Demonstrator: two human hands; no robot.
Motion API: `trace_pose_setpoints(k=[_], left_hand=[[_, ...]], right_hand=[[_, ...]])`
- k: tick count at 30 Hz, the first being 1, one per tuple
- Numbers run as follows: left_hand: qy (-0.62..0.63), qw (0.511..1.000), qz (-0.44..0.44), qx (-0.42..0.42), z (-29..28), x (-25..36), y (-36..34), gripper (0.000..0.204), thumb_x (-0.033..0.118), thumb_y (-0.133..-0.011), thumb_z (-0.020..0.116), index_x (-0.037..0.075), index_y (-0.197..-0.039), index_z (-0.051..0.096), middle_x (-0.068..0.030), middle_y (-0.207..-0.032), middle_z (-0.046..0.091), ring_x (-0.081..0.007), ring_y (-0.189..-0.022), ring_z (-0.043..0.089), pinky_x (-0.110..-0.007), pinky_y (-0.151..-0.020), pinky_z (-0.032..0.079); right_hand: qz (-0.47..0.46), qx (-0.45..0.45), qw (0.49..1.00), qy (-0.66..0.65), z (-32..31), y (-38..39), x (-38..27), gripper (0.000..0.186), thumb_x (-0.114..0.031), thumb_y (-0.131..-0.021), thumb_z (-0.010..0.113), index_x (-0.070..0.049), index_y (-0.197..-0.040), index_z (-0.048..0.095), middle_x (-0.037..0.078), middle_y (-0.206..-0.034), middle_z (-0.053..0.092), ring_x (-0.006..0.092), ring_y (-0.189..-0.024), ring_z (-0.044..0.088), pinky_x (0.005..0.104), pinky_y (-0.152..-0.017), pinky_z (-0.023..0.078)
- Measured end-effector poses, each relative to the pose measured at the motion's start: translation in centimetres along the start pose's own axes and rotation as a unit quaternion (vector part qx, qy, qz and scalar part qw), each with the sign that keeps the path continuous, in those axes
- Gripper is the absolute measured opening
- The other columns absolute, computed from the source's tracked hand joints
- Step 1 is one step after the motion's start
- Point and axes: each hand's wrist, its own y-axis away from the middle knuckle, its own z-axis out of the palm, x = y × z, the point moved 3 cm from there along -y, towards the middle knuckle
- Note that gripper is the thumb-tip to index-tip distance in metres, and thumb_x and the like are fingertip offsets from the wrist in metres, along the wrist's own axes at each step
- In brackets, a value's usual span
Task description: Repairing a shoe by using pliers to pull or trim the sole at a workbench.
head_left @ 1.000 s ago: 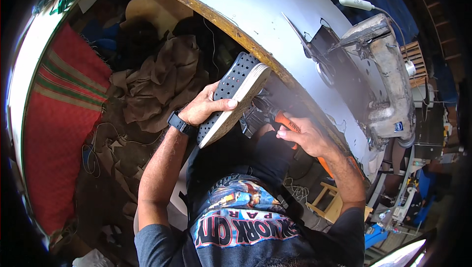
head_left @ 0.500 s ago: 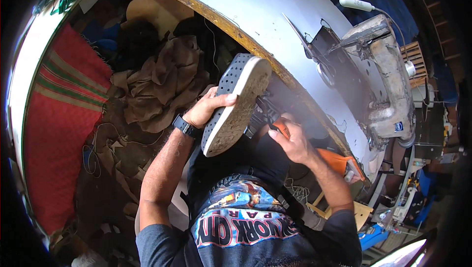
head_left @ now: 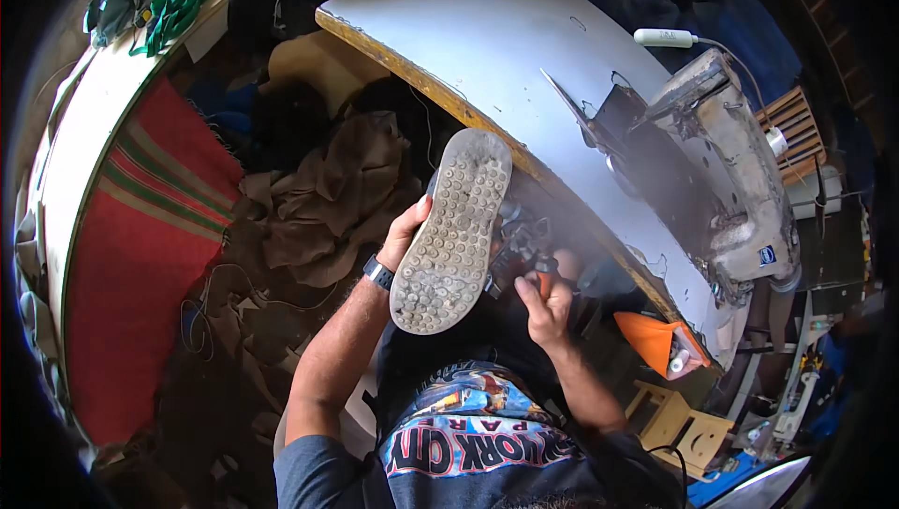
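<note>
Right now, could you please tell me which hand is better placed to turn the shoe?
Probably the left hand: it holds the shoe, while the right hand grips an orange-handled tool.

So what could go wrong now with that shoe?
The shoe with the pale, studded sole might slip, since only the left hand holds it. Its far end might bump the white table's worn yellowish edge, which looks close. The orange-handled tool in the right hand might slip too.

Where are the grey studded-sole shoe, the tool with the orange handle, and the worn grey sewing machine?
Grey studded-sole shoe (head_left: 453, 233): head view, middle of the sole.
Orange-handled tool (head_left: 545, 280): head view, its handle.
Worn grey sewing machine (head_left: 755, 172): head view, its body.
</note>
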Motion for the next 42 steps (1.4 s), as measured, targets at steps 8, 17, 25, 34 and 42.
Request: trace_pose_setpoints(k=[8,17,25,34,42], left_hand=[[-0.032,0.999,-0.003,0.006,-0.2,0.2,0.0,0.092,0.055,-0.081,0.069,0.002,-0.148,0.035,-0.0278,-0.131,0.055,-0.0406,-0.107,0.064,-0.051,-0.093,0.055],[-0.094,0.996,0.004,-0.007,0.9,0.7,0.0,0.097,0.061,-0.078,0.069,-0.002,-0.144,0.038,-0.0260,-0.134,0.054,-0.0395,-0.111,0.062,-0.050,-0.095,0.053],[-0.094,0.996,0.004,0.001,1.1,0.8,0.0,0.099,0.061,-0.074,0.071,-0.004,-0.142,0.040,-0.0249,-0.129,0.056,-0.0369,-0.108,0.063,-0.048,-0.093,0.055],[-0.117,0.992,0.009,0.035,-1.7,1.0,0.7,0.096,0.051,-0.068,0.075,-0.005,-0.139,0.042,-0.0249,-0.121,0.060,-0.0344,-0.106,0.064,-0.045,-0.089,0.055],[-0.183,0.982,-0.001,0.043,-0.9,1.6,1.0,0.101,0.043,-0.063,0.081,-0.004,-0.141,0.039,-0.0276,-0.121,0.060,-0.0410,-0.102,0.065,-0.051,-0.087,0.056]], right_hand=[[0.278,-0.081,0.873,-0.392,-1.0,2.5,1.8,0.052,-0.012,-0.084,0.062,0.002,-0.133,0.050,0.016,-0.120,0.061,0.0259,-0.101,0.063,0.0400,-0.085,0.052],[0.160,-0.040,0.950,-0.267,-0.9,2.9,2.2,0.029,-0.001,-0.071,0.065,0.000,-0.099,0.059,0.010,-0.088,0.064,0.0200,-0.081,0.063,0.0317,-0.080,0.051],[0.215,-0.104,0.968,-0.083,-1.4,2.4,-1.9,0.036,-0.014,-0.076,0.066,0.004,-0.107,0.067,0.013,-0.097,0.070,0.0135,-0.086,0.062,0.0248,-0.075,0.045],[0.232,-0.254,0.835,-0.430,-0.1,1.0,-6.1,0.031,-0.018,-0.090,0.056,0.009,-0.103,0.063,0.031,-0.132,0.052,0.0375,-0.109,0.064,0.0472,-0.099,0.050],[0.278,-0.289,0.773,-0.491,-0.3,0.9,-5.6,0.033,-0.023,-0.091,0.056,0.007,-0.101,0.063,0.033,-0.131,0.051,0.0370,-0.107,0.064,0.0474,-0.096,0.052]])
